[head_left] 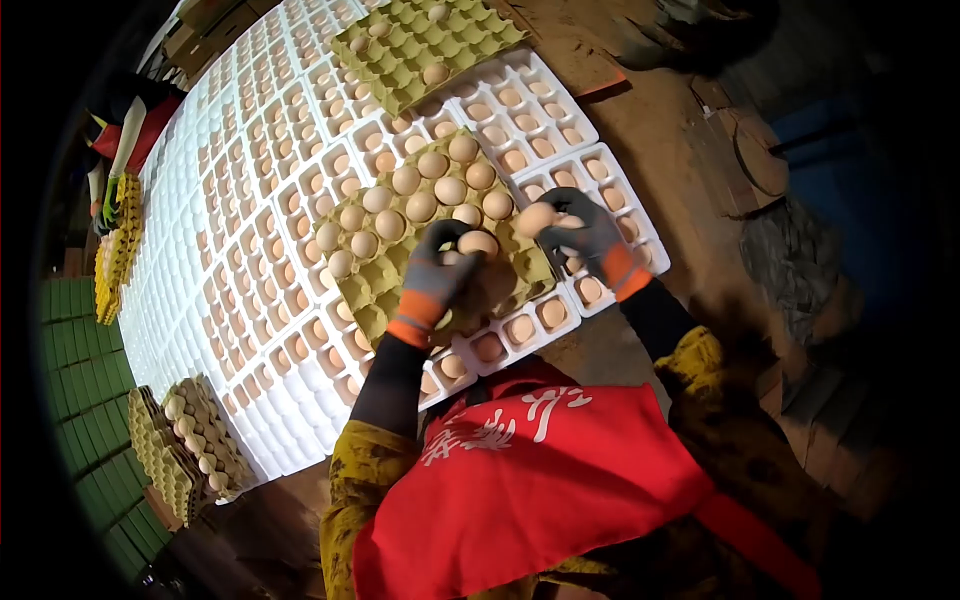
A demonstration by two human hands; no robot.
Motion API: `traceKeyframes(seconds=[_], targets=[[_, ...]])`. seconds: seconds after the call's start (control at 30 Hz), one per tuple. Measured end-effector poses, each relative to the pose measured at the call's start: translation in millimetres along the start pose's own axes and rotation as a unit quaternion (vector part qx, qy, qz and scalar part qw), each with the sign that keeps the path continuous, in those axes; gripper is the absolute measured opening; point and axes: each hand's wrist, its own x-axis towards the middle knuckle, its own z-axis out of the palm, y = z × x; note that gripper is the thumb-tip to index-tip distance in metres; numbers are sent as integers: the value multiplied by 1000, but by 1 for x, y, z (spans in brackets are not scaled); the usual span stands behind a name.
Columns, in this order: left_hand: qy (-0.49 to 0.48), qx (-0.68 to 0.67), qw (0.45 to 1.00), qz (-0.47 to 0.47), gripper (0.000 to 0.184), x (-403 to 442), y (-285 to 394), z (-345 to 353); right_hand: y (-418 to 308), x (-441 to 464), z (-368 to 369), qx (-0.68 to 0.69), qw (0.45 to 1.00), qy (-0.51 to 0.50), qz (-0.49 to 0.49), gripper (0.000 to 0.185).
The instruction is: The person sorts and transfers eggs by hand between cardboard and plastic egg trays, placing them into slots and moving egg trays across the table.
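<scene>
Both of my hands wear grey gloves with orange cuffs. My left hand [440, 278] is closed around a brown egg [478, 243] above the near part of a yellowish pulp egg tray [375, 287]. Beside it, over the tray's right edge, my right hand [588, 238] grips another egg [536, 219]; a paler egg shows among its fingers. Eggs [450, 190] fill the far cups of the pulp tray, while several cups at its near left hold nothing. Under the tray lie white foam trays [572, 318] with an egg in many of their compartments.
A second pulp tray [470, 45] with a few eggs lies farther back. Stacked pulp trays [165, 455] and a tray of eggs [205, 430] stand at the left corner, near green crates [85, 370]. Another person's gloved hand [108, 210] is by yellow trays [120, 250].
</scene>
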Motion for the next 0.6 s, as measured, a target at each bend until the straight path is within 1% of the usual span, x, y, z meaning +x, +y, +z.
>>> traceKeyframes(seconds=[0.03,0.07,0.1,0.13,0.17,0.2,0.23,0.27,0.3,0.33,0.37,0.4,0.47,0.53,0.6], targets=[[-3,-80,997,-8,41,-1,4,-11,0,-1,-9,149,988,-7,29,60],[-10,-159,987,-18,43,-5,17,-21,1,-4,-13,295,954,-10,60,62],[-17,-238,971,-29,45,-9,31,-30,15,3,-17,293,954,-20,57,67],[-24,-317,947,-39,47,-12,39,-37,9,9,-19,228,970,-43,73,62],[-8,-234,972,-34,44,-7,43,-43,-5,17,-17,161,981,-67,88,56],[-4,-148,983,-109,41,5,51,-43,-13,29,-13,93,986,-92,100,51],[30,91,995,11,41,15,47,-38,-6,40,-7,-213,960,-38,-178,46],[61,324,935,128,40,22,46,-29,-17,41,4,-325,939,-40,-102,50],[79,414,894,155,44,25,46,-18,-20,44,14,-419,902,-50,-92,51],[80,450,872,175,33,27,50,-8,-22,48,23,-507,856,-59,-83,51],[71,517,834,179,26,33,41,2,-15,52,28,-554,823,-61,-112,52],[62,582,791,177,19,41,27,10,-8,55,30,-520,848,-51,-84,52],[110,611,773,130,12,53,14,27,5,60,32,-442,895,-47,-35,52],[75,603,779,157,13,55,12,18,11,48,28,-373,909,68,-170,51],[110,560,816,93,11,49,23,9,42,51,16,-186,968,111,-127,45]])
